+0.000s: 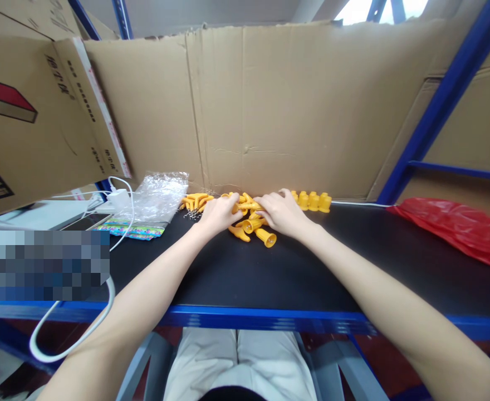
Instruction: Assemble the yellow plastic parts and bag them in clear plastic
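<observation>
A heap of small orange-yellow plastic cone-shaped parts (256, 231) lies at the back of the black tabletop (270, 273). My left hand (217, 213) rests on the left side of the heap with its fingers curled around one of the parts. My right hand (282, 211) lies on the right side of the heap, fingers closed over a part between the two hands. A row of the same yellow parts (314, 201) stands upright just right of my right hand. More orange parts and small metal rings (194, 203) lie left of my left hand.
A clear plastic bag (157, 197) and a colourful packet (132, 229) lie at the left. A white charger (118, 199) with its cable trails off the blue table edge (270, 320). A red plastic bag (457, 231) lies at the right. A cardboard sheet (270, 111) walls the back.
</observation>
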A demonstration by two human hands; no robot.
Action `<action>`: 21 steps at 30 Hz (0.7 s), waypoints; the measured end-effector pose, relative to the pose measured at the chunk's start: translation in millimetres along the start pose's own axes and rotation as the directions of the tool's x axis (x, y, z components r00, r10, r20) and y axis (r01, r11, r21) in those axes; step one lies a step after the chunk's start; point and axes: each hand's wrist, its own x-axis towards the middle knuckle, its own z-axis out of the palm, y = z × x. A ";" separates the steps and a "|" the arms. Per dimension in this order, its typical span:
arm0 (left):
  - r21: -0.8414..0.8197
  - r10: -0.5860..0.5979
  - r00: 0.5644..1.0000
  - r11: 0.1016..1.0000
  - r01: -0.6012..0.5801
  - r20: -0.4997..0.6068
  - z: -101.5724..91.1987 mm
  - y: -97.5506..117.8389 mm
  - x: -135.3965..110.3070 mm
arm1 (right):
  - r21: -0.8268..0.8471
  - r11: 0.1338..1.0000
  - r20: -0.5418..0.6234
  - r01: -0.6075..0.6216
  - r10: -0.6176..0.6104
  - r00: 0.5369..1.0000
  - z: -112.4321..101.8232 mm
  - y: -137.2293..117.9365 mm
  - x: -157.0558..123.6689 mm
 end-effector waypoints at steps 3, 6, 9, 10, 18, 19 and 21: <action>-0.039 -0.003 1.000 0.999 0.004 0.030 2.9 -1.4 0.8 | -0.014 0.999 0.018 -0.031 0.031 0.999 -0.3 -1.9 0.9; -0.129 0.001 1.000 0.992 0.001 0.016 5.7 -4.4 2.5 | -0.045 0.999 -0.010 -0.029 0.028 1.000 -2.1 -2.0 1.9; -0.259 -0.004 1.000 0.966 0.004 0.000 6.4 -6.7 4.6 | -0.095 0.995 -0.059 -0.008 0.003 0.998 -4.4 -1.4 2.5; -0.306 -0.011 1.000 0.952 0.016 0.016 6.2 -7.5 5.2 | -0.111 0.994 -0.077 0.000 -0.009 0.997 -5.0 -1.1 2.6; -0.468 -0.001 0.954 0.871 0.147 0.299 7.1 -12.9 5.0 | -0.151 0.983 -0.113 0.103 -0.120 0.986 -0.9 3.8 1.7; -0.426 -0.005 0.971 0.898 0.110 0.240 8.0 -12.5 4.7 | -0.146 0.984 -0.097 0.103 -0.118 0.988 0.3 4.1 1.0; -0.331 -0.004 0.990 0.942 0.051 0.141 9.7 -11.7 3.9 | -0.126 0.988 -0.062 0.093 -0.101 0.993 2.6 4.0 -0.5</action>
